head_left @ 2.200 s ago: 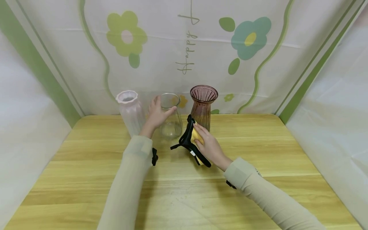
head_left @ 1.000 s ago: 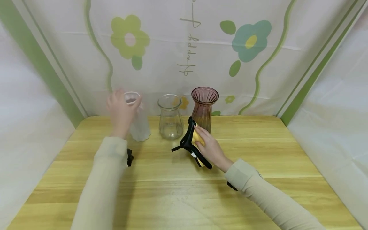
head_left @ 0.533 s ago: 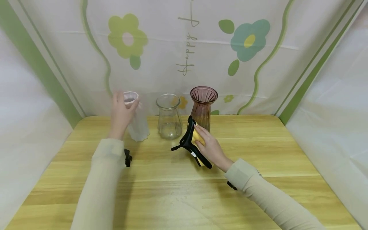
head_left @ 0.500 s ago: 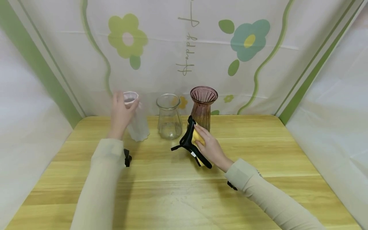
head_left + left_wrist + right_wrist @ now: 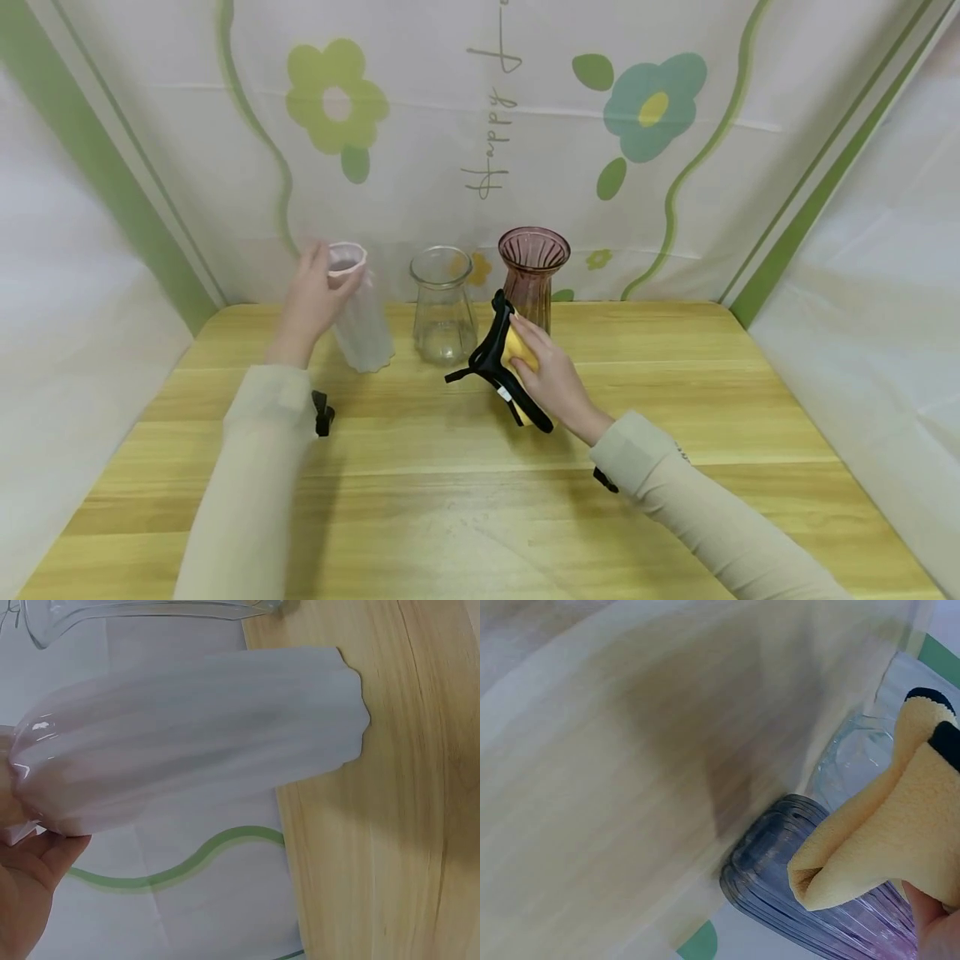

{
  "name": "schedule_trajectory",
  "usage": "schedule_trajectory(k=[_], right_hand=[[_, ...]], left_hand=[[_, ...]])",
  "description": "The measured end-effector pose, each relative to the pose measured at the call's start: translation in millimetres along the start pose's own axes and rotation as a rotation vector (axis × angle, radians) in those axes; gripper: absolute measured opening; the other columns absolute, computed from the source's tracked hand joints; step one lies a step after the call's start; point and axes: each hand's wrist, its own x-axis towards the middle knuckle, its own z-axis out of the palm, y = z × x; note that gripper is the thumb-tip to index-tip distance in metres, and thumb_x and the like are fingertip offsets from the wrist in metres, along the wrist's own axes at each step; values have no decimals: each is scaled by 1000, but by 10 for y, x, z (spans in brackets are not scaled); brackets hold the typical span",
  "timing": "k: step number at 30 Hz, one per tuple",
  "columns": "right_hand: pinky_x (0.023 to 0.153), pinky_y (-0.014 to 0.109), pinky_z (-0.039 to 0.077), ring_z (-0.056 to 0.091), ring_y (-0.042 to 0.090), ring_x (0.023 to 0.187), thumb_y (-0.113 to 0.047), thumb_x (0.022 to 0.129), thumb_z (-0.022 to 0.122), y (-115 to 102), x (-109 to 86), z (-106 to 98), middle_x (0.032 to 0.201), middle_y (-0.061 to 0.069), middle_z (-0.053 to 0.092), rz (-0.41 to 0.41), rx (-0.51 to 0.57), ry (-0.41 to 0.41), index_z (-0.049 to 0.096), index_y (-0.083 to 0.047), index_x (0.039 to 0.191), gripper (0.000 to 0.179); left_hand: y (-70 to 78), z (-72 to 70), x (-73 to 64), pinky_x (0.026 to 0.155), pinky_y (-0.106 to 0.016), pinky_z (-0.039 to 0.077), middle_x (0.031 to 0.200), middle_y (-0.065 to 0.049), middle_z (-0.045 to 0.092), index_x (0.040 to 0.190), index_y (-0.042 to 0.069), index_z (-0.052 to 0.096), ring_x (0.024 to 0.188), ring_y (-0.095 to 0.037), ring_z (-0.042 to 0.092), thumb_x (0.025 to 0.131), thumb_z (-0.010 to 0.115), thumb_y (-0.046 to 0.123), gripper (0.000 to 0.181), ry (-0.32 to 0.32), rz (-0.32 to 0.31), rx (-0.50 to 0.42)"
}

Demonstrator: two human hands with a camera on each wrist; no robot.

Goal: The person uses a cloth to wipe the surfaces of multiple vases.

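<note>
My left hand (image 5: 306,302) grips the rim of a pinkish-white ribbed vase (image 5: 363,329), its thumb and fingers at the neck. In the left wrist view the vase's scalloped base (image 5: 352,712) overlaps the wooden tabletop. My right hand (image 5: 553,377) holds a folded yellow fleecy cloth (image 5: 889,832) with black edging and a white tag. The cloth overlaps the lower part of a purple ribbed glass vase (image 5: 531,287). A clear glass vase (image 5: 444,329) stands upright between the other two vases.
The wooden table (image 5: 450,517) reaches back to a white curtain (image 5: 427,167) printed with flowers and writing. White sheets (image 5: 885,333) hang at both sides. A black strap (image 5: 322,412) is on the left wrist, another (image 5: 604,480) on the right.
My left hand has gone from the clear vase leftward to the pinkish-white vase and taken its rim; that vase has shifted slightly right. The right hand with the cloth has risen a little.
</note>
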Motion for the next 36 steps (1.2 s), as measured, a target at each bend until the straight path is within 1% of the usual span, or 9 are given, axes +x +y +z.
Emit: schedule_trajectory(k=[5,10,13,20,24,31,33,36], right_hand=[[97,43,51,54,36,124,0,86,66,-54,21,-45,145,17,46,-11,11,7,42,-6,144,63],[98,43,50,54,36,124,0,86,67,-87,32,-54,144,17,47,-29,15,18,43,-5,143,62],[96,43,51,56,36,122,0,85,67,-98,33,-54,144,17,48,-39,22,26,44,-4,142,62],[99,44,49,54,35,124,0,85,67,-114,45,-35,143,17,49,-59,28,41,45,-4,142,61],[98,43,49,54,35,124,0,85,67,-131,53,-32,142,17,49,-61,31,42,45,-4,141,61],[100,45,48,52,36,126,0,84,67,-161,54,-26,143,18,48,-66,58,45,45,-2,141,61],[100,46,48,52,36,126,1,84,67,-157,47,-17,142,19,48,-78,64,52,45,-2,141,61],[99,45,48,53,37,124,2,82,68,-143,36,5,141,19,50,-98,59,69,46,-2,140,62]], left_hand=[[-2,3,-39,110,-68,19,162,-15,-2,155,9,3,143,-50,14,94,44,58,88,-17,32,44],[-5,36,-93,108,-69,21,161,-16,2,155,10,7,143,-50,14,91,42,64,91,-26,66,55],[21,64,-137,108,-69,23,161,-17,6,154,10,11,143,-50,16,91,44,64,90,-21,88,65],[80,124,-227,105,-67,31,156,-20,24,152,6,21,137,-49,30,93,48,55,81,21,167,122],[94,150,-258,105,-67,32,155,-20,25,152,5,21,136,-50,32,94,48,54,81,25,183,136],[145,186,-336,102,-66,36,157,-21,21,153,6,17,131,-53,37,94,45,57,83,0,175,164],[170,197,-367,100,-66,38,157,-21,21,153,6,18,129,-54,39,94,45,57,82,-6,184,175],[196,218,-402,97,-64,42,156,-21,25,152,5,22,124,-53,45,95,45,54,78,-5,218,186]])
